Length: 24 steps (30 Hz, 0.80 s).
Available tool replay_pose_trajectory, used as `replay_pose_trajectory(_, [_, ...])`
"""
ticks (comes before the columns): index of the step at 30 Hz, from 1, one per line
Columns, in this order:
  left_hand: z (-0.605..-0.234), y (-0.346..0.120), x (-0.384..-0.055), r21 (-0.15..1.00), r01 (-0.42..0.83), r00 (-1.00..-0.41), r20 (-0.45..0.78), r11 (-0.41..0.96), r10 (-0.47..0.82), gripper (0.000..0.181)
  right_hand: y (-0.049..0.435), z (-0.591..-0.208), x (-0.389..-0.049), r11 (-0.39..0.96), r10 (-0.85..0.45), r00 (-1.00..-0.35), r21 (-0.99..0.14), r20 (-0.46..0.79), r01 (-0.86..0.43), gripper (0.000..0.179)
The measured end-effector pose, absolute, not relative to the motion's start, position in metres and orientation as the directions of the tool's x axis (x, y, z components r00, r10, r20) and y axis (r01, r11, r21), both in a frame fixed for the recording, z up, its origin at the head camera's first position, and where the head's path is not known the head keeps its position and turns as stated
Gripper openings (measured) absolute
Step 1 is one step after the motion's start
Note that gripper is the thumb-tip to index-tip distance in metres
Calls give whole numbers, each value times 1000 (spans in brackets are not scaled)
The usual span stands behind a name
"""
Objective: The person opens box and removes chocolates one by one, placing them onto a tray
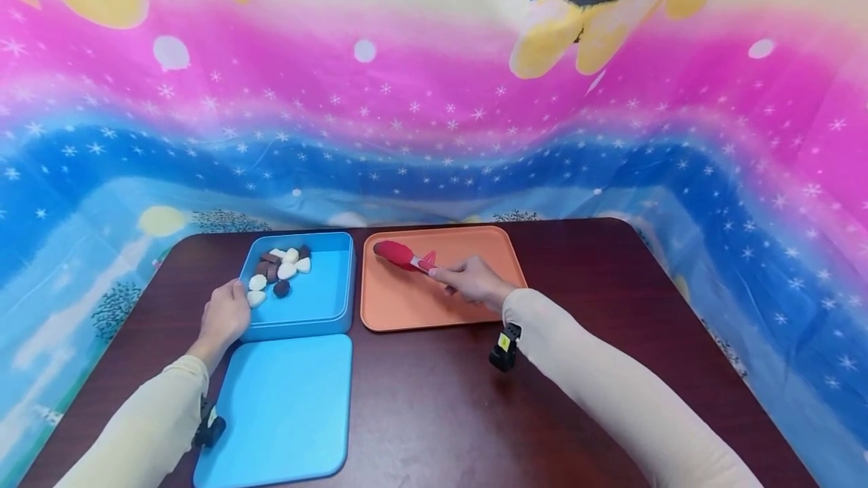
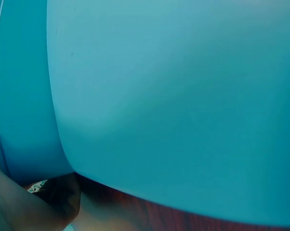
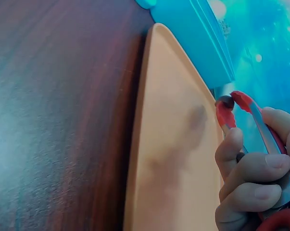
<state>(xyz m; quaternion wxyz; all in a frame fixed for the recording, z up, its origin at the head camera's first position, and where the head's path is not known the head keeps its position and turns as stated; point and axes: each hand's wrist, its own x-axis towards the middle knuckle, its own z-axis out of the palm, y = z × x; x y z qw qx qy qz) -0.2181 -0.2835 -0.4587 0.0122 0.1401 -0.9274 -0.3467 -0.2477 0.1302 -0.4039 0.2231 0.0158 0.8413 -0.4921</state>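
Observation:
My right hand (image 1: 477, 281) grips red-tipped tongs (image 1: 396, 253) above the orange tray (image 1: 393, 303). In the right wrist view, a small dark chocolate (image 3: 226, 101) sits between the tongs' red tips, and the fingers curl round the metal arms. At the left, my left hand (image 1: 226, 312) holds the near left side of a blue box (image 1: 328, 285), thumb at its rim. White and brown chocolates (image 1: 287, 270) lie in the box's left part. The left wrist view shows the box's outer wall (image 2: 24, 96), with part of the hand low in the corner.
A flat blue lid (image 1: 285, 413) lies on the dark wooden table (image 1: 434, 413), in front of the box. The tray stands just right of the box. A patterned cloth (image 1: 434, 111) hangs behind and around the table.

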Motion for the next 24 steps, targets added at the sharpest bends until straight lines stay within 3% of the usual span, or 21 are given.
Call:
replay_pose_trajectory(6, [-456,-284,-219,644,-243,-962,-65,725,-264,47,129,-396,-258,522,-209,-867,-801,-453,293,49])
replay_pose_trajectory(13, [-456,-284,-220,642,-244,-963,-74,727,-259,47,135,-394,-260,526,-234,-847,-795,-477,302,43])
replay_pose_trajectory(24, [-457,-285,-217,644,-253,-962,-88,722,-259,49,140,-390,-256,567,-196,-853,-766,-483,304,56])
